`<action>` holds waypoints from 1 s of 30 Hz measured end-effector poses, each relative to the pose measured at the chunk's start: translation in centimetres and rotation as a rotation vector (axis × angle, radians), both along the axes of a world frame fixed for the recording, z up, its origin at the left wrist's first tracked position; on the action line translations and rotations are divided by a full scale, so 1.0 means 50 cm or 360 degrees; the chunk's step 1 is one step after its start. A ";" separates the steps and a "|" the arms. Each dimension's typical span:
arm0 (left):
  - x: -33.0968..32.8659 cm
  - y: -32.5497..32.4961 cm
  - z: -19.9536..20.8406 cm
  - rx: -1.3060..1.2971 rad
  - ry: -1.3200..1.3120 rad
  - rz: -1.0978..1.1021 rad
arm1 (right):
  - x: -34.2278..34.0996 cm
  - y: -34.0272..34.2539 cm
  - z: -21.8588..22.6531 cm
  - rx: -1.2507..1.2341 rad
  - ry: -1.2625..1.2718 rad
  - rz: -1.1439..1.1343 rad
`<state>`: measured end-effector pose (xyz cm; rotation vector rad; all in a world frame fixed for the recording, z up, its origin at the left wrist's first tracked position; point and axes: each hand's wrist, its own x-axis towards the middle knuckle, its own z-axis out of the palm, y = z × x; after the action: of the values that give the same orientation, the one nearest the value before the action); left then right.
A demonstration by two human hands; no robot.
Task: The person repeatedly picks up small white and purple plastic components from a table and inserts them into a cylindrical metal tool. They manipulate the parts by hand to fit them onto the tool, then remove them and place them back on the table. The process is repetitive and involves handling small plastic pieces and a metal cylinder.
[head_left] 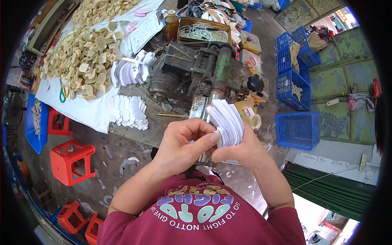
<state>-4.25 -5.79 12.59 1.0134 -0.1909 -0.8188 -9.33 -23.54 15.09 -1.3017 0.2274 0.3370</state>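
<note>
A thick fanned stack of white curved cut pieces [226, 121] stands upright in front of my chest. My right hand [250, 149] is wrapped round its right side and base, with the thumb across the near side. My left hand [188, 141] is closed at the stack's left edge, thumb and forefinger pinching the layers there. Just beyond my hands stands a grimy machine [222, 67] with a green cylindrical housing and a bright metal shaft end. Two more piles of white cut pieces lie on the bench to the left, a loose pile [127, 111] and a tied bundle [132, 67].
Many beige molded pieces [87, 57] heap on the white-covered bench. A box of pale cord [204, 32] and a brown bottle [171, 22] stand behind the machine. Red stools [73, 163] are at left, blue crates [298, 130] at right. Scraps litter the floor.
</note>
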 end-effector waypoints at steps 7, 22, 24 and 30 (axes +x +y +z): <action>-0.015 -0.017 -0.037 -0.0376 -0.0191 0.0155 | -0.014 -0.059 -0.001 -0.0259 -0.0020 -0.0195; 0.012 0.021 -0.105 0.0476 -0.0727 0.0535 | -0.037 -0.149 0.010 -0.0289 0.0325 0.0323; 0.021 0.038 -0.129 0.0864 -0.1212 0.0652 | -0.037 -0.180 -0.008 -0.0484 0.0584 0.0515; 0.004 0.006 -0.185 0.1081 -0.1608 0.0587 | 0.002 -0.155 -0.063 -0.0490 0.0494 0.0651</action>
<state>-4.06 -5.47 3.33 1.9850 -0.5844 0.0586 -9.23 -31.27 11.93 -1.5975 0.2813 0.8824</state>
